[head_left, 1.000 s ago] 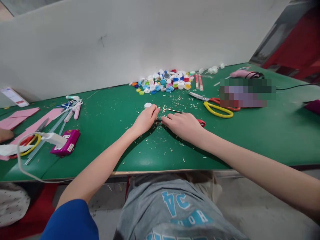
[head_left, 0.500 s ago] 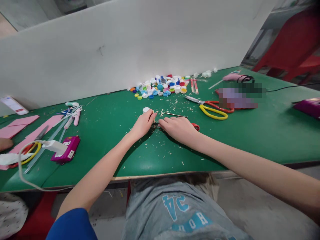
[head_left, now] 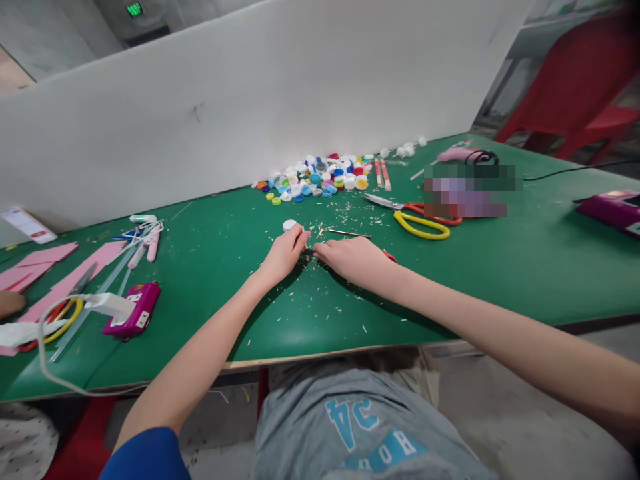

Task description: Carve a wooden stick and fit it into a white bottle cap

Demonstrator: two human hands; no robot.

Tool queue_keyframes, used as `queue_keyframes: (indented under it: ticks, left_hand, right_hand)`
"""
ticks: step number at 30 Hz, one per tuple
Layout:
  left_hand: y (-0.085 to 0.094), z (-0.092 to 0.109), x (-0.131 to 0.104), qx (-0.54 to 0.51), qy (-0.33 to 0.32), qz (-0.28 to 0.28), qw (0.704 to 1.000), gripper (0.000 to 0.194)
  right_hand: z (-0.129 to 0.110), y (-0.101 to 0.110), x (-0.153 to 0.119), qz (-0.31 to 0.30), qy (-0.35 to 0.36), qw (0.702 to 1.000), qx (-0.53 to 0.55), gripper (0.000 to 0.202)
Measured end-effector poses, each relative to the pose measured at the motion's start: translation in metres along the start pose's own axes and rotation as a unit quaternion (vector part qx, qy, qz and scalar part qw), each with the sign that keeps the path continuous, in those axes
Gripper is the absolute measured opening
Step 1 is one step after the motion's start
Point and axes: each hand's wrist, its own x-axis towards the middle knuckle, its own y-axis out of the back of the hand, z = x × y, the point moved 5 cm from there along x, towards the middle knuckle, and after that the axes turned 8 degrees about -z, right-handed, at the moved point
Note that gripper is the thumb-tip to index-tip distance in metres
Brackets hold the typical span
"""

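left hand (head_left: 287, 253): fingers pinching likely thin pale stick (head_left: 305, 247) | right hand (head_left: 353, 259): fingers closed round red-handled dark-bladed tool (head_left: 390, 256) | green surface (head_left: 210, 267): pale shavings (head_left: 365, 328)

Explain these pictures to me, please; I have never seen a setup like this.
There is no machine here: a person works with two bare hands, and every picture comes from one camera worn on the head, looking forward and down.

The left hand seems to pinch a thin pale piece. The right hand covers most of a dark tool with a red handle, so its exact kind is hard to tell.

Pale slivers are scattered over the green tabletop. Beyond the hands lie a thin metal rod, a heap of coloured plastic caps and scissors with red and yellow handles. Off to the left are pink sheets and a purple power strip.
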Motion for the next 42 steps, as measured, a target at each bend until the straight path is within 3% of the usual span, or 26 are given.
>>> queue_keyframes:
  ticks: [20,30,42]
  left_hand:
    - [0.0,0.0,0.0,-0.027,-0.008,-0.017,0.999,0.028]
    - [-0.002,0.003,-0.001,-0.018,-0.016,-0.016,1.0,0.025]
    - [-0.002,-0.002,-0.001,-0.028,-0.012,-0.011,0.999,0.028]
  right_hand:
    - [0.005,-0.001,-0.002,-0.027,-0.016,1.0,0.0,0.037]
    - [-0.006,-0.002,-0.002,-0.033,0.009,0.999,-0.04,0.034]
    - [0.004,-0.004,-0.005,0.036,0.011,0.998,-0.052,0.028]
